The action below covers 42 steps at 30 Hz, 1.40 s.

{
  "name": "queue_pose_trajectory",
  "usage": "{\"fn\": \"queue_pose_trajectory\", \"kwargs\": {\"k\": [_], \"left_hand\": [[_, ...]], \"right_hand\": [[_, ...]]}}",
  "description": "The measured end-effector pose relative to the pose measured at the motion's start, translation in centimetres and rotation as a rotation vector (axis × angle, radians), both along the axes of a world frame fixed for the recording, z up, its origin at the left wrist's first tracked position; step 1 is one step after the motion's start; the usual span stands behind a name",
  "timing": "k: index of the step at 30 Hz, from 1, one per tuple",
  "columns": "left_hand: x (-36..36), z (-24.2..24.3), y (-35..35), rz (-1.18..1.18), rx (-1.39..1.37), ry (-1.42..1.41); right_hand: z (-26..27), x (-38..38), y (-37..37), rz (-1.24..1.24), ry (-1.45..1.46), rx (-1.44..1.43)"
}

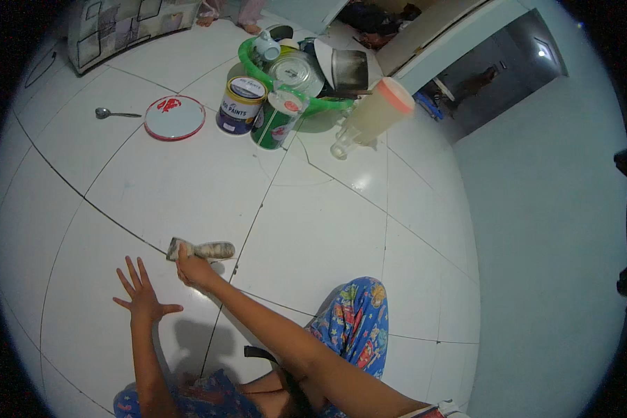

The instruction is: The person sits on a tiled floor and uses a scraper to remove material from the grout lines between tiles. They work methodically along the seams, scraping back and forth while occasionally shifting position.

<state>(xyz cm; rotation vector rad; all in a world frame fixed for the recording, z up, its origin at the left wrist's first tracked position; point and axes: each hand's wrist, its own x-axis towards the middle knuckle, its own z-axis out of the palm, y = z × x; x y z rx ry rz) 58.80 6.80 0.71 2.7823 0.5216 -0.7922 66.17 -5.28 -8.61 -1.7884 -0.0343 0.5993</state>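
Observation:
My right hand [194,269] grips a putty knife [215,250] by its blade end. The worn, stained handle sticks out to the right, and the broad blade end is at the left, by a dark joint between the floor tiles. Just left of it, my left hand [145,303] is spread with its fingers wide apart and holds nothing. Whether that palm touches the white tiled floor [318,230] cannot be told. My bent leg in blue patterned trousers [358,324] is at the lower right.
Ahead are a spoon [117,113], a red-rimmed plate or lid [175,121], a paint can [239,112] and a green can [273,125]. Behind them is a green basin [321,108] of dishes and pots. A lidded pitcher [374,115] stands right, near the wall [533,219]. Another person's feet [251,28] show.

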Motion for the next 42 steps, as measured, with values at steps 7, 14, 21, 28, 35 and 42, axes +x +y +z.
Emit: {"fn": "queue_pose_trajectory", "kwargs": {"k": [7, 14, 21, 28, 35, 42], "left_hand": [[0.3, -0.3, -0.3, -0.012, -0.043, 0.008], [0.6, -0.7, -0.3, -0.042, -0.139, -0.123], [1.5, -0.8, -0.1, -0.082, -0.111, -0.138], [1.5, -1.0, -0.5, -0.066, -0.099, -0.156], [1.4, -0.8, -0.3, -0.06, -0.106, -0.165], [1.2, -1.0, -0.5, -0.069, -0.135, -0.196]], "right_hand": [[2.6, 1.8, 0.7, -0.059, -0.135, 0.032], [5.6, -0.1, -2.6, -0.048, 0.141, 0.029], [9.5, -0.3, -1.6, -0.226, 0.373, 0.188], [9.3, 0.6, -1.1, -0.108, 0.126, -0.162], [9.3, 0.5, -0.7, -0.092, 0.237, -0.164], [9.7, 2.8, 1.7, -0.155, 0.257, 0.138]]}}
